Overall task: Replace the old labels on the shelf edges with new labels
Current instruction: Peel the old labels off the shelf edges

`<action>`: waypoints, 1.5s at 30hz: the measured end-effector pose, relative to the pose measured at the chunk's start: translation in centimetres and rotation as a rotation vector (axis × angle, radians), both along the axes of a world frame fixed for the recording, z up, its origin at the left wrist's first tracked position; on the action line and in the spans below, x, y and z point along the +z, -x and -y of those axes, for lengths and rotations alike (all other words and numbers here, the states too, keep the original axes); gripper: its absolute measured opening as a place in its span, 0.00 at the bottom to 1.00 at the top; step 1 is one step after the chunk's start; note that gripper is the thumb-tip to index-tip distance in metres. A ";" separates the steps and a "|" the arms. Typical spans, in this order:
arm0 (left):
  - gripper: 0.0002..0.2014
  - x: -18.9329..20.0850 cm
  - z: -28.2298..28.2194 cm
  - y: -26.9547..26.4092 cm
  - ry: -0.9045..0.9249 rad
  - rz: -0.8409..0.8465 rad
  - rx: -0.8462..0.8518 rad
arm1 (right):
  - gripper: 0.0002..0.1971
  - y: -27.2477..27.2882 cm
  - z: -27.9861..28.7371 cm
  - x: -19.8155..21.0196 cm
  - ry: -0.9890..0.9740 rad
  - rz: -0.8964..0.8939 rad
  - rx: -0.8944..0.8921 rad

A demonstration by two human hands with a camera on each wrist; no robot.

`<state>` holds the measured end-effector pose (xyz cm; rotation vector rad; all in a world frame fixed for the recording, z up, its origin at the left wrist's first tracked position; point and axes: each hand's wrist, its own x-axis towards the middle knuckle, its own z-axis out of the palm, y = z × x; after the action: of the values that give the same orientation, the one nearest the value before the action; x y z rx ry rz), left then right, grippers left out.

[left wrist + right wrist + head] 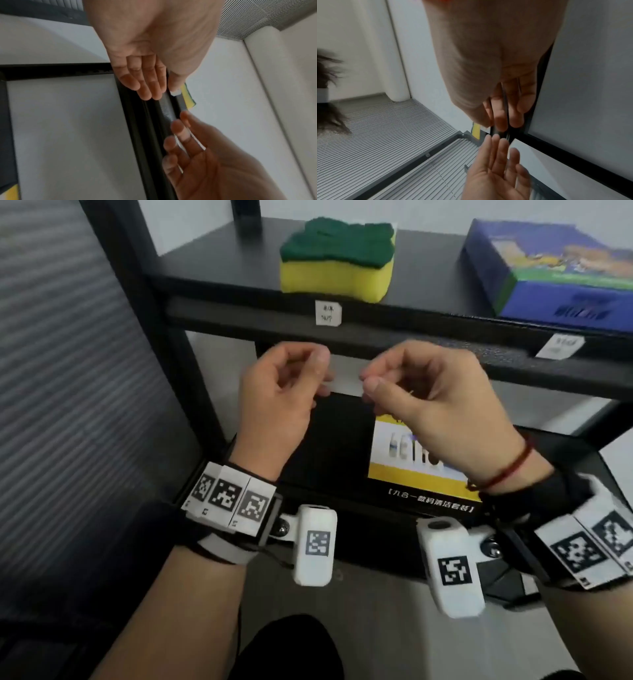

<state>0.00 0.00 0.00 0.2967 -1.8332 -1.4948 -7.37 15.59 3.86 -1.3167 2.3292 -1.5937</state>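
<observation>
Two white handwritten labels are stuck on the black shelf edge. One label is under the sponge and the other label is under the blue box. Both hands hover just below that edge, apart from it, with their fingertips almost meeting. My left hand has curled fingers and its thumb near the forefinger; whether anything is between them is unclear. My right hand pinches thumb to forefinger. In the wrist views a thin strip, seen edge-on, runs along the right hand's fingers.
A yellow and green sponge and a blue box sit on the upper shelf. A black and yellow box lies on the shelf below the hands. A black upright post stands on the left, with a ribbed grey panel beyond it.
</observation>
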 end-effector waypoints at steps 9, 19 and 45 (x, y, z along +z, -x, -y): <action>0.06 2.6 0.8 1.0 -0.138 -0.025 0.134 | 0.04 0.3 2.1 4.7 -0.010 -0.393 -0.307; 0.03 2.6 0.5 0.0 -0.146 -0.001 0.047 | 0.07 1.0 2.8 5.2 -0.089 -0.426 -0.441; 0.04 4.2 -0.2 -0.2 -0.246 0.057 0.001 | 0.06 0.2 2.9 5.9 -0.159 -0.423 -0.410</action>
<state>0.21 0.16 4.20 0.4628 -1.6915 -1.7296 -7.61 12.66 9.76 -1.3070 3.0757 -1.2586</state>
